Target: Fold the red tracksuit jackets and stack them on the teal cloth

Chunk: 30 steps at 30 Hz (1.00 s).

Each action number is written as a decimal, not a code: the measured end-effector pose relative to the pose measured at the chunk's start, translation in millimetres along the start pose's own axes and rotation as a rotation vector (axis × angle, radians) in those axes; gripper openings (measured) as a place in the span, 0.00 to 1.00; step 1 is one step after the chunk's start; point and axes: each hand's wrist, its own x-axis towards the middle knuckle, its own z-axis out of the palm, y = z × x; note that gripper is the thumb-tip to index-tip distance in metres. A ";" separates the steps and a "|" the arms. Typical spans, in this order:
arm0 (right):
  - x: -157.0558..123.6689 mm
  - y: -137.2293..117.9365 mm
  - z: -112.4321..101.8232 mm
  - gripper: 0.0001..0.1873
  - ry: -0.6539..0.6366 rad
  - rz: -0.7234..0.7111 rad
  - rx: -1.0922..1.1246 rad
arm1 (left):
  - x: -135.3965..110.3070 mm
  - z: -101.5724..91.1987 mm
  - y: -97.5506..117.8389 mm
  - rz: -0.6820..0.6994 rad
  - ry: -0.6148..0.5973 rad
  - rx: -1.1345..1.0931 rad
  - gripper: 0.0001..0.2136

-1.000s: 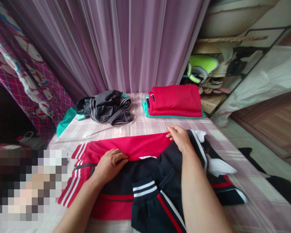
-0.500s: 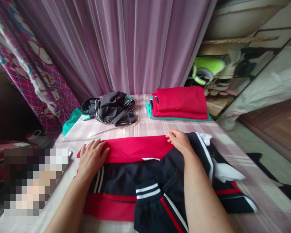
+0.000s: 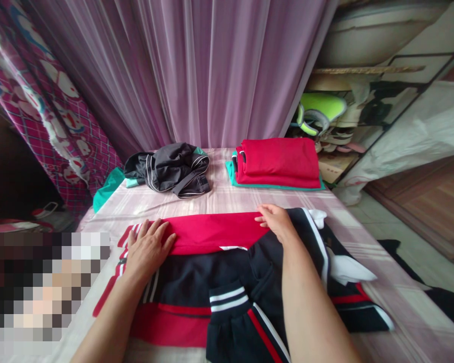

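Observation:
A red, navy and white striped jacket (image 3: 212,282) lies spread on the pink plaid bed (image 3: 227,199) in front of me. Its red sleeve (image 3: 212,232) is folded across the top. My left hand (image 3: 148,248) lies flat and open on the left end of that red sleeve, fingers spread. My right hand (image 3: 276,222) rests on the sleeve's right end with its fingers bent, pressing the fabric down. A navy cuff with white stripes (image 3: 227,300) sits between my forearms.
A crumpled dark grey garment (image 3: 170,169) lies at the back left with a teal cloth (image 3: 106,187) beside it. A folded red and teal stack (image 3: 278,162) sits at the back right. Purple curtains (image 3: 212,70) hang behind. Shelves with shoes (image 3: 325,116) stand at right.
My left hand slid from the middle of the red sleeve to its left end and opened flat. The right hand stayed at the sleeve's right end.

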 end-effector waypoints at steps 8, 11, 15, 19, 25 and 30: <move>8.3 2.7 -9.6 0.06 0.107 -0.066 0.114 | -4.2 -9.1 20.5 0.031 0.058 -0.074 0.18; 5.2 0.8 -5.6 0.06 0.052 -0.051 0.106 | -9.0 -9.9 49.4 0.133 0.056 -0.134 0.18; 7.5 4.4 -5.5 0.06 0.044 -0.048 0.044 | -10.4 -2.5 67.9 0.190 -0.043 -0.150 0.21; 10.3 7.5 -6.8 0.06 0.026 -0.063 0.008 | -7.5 -1.2 54.1 0.115 -0.045 -0.073 0.23; 11.2 8.6 -6.7 0.06 0.027 -0.060 0.006 | -3.9 -6.1 12.8 -0.003 0.049 0.019 0.23; 14.8 12.2 -6.4 0.06 0.032 -0.091 -0.009 | -1.2 4.0 -8.4 -0.007 0.065 0.005 0.24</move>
